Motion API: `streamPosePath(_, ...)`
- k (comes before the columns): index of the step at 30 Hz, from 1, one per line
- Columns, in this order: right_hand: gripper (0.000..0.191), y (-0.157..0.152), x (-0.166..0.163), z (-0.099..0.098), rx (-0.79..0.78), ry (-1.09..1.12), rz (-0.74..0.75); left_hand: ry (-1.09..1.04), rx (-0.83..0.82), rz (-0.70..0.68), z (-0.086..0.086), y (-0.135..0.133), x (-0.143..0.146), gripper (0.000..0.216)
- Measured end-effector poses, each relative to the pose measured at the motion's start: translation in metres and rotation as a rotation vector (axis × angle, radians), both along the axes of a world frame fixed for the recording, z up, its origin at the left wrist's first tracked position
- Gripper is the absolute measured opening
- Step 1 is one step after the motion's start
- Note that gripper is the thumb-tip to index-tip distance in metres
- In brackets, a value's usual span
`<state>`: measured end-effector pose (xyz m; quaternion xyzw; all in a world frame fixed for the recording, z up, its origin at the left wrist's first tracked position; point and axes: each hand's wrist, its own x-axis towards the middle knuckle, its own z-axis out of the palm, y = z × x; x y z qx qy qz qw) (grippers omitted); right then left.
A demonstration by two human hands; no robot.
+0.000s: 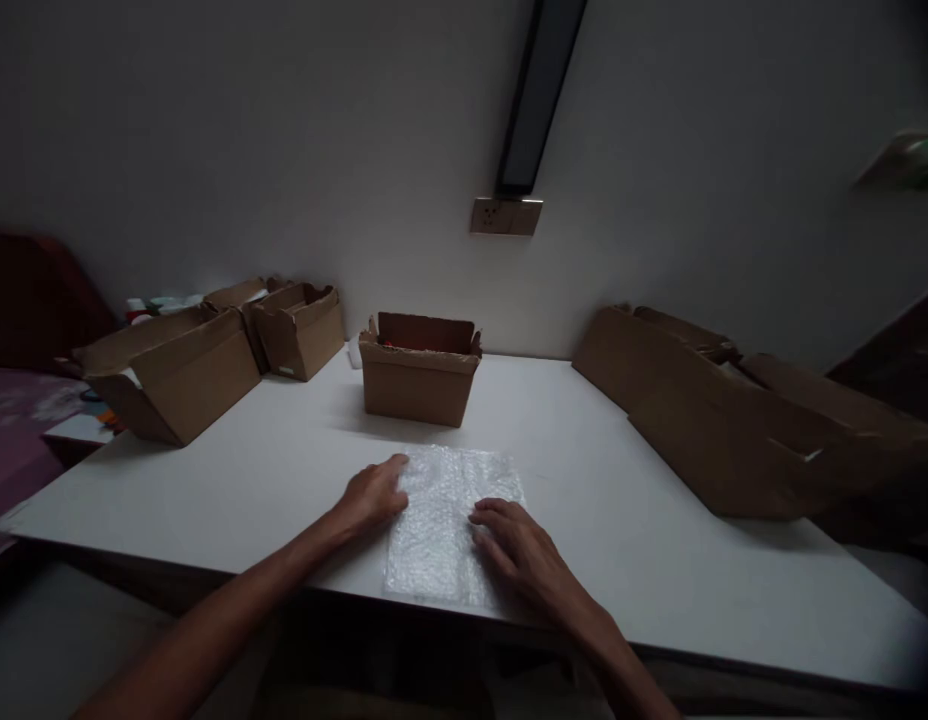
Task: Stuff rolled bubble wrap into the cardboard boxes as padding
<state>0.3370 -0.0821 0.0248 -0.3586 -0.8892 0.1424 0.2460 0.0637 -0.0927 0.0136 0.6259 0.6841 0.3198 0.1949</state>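
A sheet of clear bubble wrap (pixel 434 545) lies flat on the white table near its front edge. My left hand (pixel 372 494) rests at the sheet's left edge, index finger and thumb apart and touching it. Over the right part of the wrap lies my right hand (pixel 518 545), its fingers stretched out and slightly spread. Neither hand grips anything. Just behind the wrap stands an open cardboard box (pixel 417 388); a small bit of red shows inside, but most of its contents are hidden.
More open cardboard boxes stand at the left, one near the edge (pixel 198 385) and another behind it (pixel 306 335). Large cardboard boxes (pixel 704 430) line the right side of the white table (pixel 584 480). A wall socket (pixel 505 216) sits above the back edge.
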Motion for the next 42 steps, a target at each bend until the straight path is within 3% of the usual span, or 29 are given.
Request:
streamPosePath(4,0.028,0.009,-0.022,0.006,0.085,-0.005,-0.010,0.107,0.076,0.000,0.013,-0.019,-0.006,0.059)
streamPosePath(9,0.037,0.025,-0.046,0.003,0.154,-0.204,0.056,0.245,0.060,-0.349,0.009,-0.025,0.027,0.064)
streamPosePath(12,0.042,0.033,-0.023,-0.008,0.111,-0.279,0.039,0.247,-0.008,-0.435,0.001,-0.027,0.021,0.058)
streamPosePath(18,0.044,0.021,0.056,-0.018,0.106,-0.220,-0.163,0.132,0.077,-0.433,-0.007,-0.036,-0.005,0.055)
streamPosePath(21,0.046,-0.004,0.079,-0.011,0.068,-0.173,-0.067,0.117,0.102,-0.390,-0.005,-0.049,-0.004,0.057)
streamPosePath(25,0.063,-0.030,0.088,-0.006,-0.021,-0.160,0.037,0.150,0.111,-0.555,-0.001,-0.071,-0.002,0.069)
streamPosePath(30,0.032,-0.025,0.069,-0.014,0.058,-0.052,0.016,0.176,0.026,-0.664,-0.001,-0.079,-0.013,0.083)
streamPosePath(34,0.028,-0.020,0.052,-0.004,-0.037,0.107,-0.062,0.125,0.034,-0.662,-0.005,-0.076,-0.018,0.090)
streamPosePath(36,0.032,-0.022,0.047,0.008,-0.178,0.184,-0.132,0.084,0.051,-0.611,-0.006,-0.074,-0.016,0.072)
streamPosePath(39,0.041,-0.023,0.045,0.022,-0.402,0.271,-0.193,-0.015,0.091,-0.492,-0.003,-0.070,-0.008,0.026)
streamPosePath(42,0.044,-0.021,0.047,0.020,-0.511,0.387,-0.164,-0.161,0.050,-0.385,0.007,-0.065,0.000,0.021)
